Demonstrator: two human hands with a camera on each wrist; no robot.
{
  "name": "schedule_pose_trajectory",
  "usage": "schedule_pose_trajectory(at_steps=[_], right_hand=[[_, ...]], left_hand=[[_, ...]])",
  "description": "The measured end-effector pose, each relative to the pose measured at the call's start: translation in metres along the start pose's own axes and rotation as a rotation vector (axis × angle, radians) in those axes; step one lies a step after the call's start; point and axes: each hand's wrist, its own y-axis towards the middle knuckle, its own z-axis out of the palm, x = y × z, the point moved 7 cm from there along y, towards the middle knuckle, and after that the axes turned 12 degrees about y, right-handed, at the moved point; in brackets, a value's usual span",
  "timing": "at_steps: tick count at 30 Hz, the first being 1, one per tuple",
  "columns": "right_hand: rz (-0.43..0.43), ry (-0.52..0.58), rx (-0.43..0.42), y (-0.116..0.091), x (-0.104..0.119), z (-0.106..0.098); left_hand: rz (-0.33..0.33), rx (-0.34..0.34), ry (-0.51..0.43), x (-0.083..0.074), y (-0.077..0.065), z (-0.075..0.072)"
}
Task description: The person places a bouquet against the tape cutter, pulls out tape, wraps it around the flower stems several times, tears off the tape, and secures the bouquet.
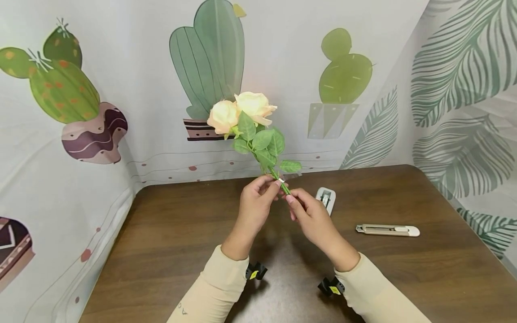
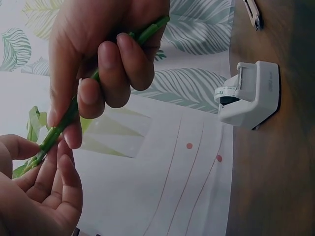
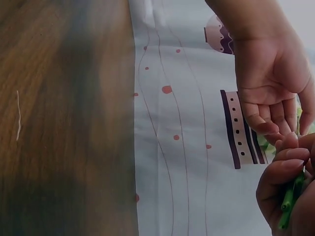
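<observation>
Two cream roses [image 1: 253, 107] with green leaves are held up over the far part of the table, their stems [image 1: 285, 188] side by side. My left hand [image 1: 255, 204] pinches the stems below the leaves, thumb beside a small white band [image 1: 281, 180]. Lower down, my right hand [image 1: 313, 217] grips the stem ends between thumb and curled fingers. Seen from the left wrist, the right hand [image 2: 110, 54] wraps the green stem [image 2: 71, 110], while the left hand [image 2: 44, 189] pinches it near the leaves. Two cut stem ends [image 3: 288, 206] poke out of the right hand in the right wrist view.
A white tape dispenser [image 2: 256, 96] stands on the table just beyond the right hand. Farther right lies a beige utility knife [image 1: 387, 230]. On the brown tabletop [image 1: 169, 242] a thin pale strand [image 3: 18, 115] shows. A cactus-printed cloth [image 1: 282, 67] hangs behind the table.
</observation>
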Motion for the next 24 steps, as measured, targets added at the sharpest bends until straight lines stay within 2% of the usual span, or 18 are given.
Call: schedule_pose_trajectory(at_steps=[11,24], right_hand=[[-0.103,-0.156,-0.051,-0.0029,0.0043,0.002],[-0.136,-0.214,-0.068,-0.0034,0.0046,0.0038]], left_hand=[[-0.022,-0.055,0.048,0.0029,-0.0016,-0.0013],[-0.025,-0.068,0.021,0.0044,-0.0024,0.0009]])
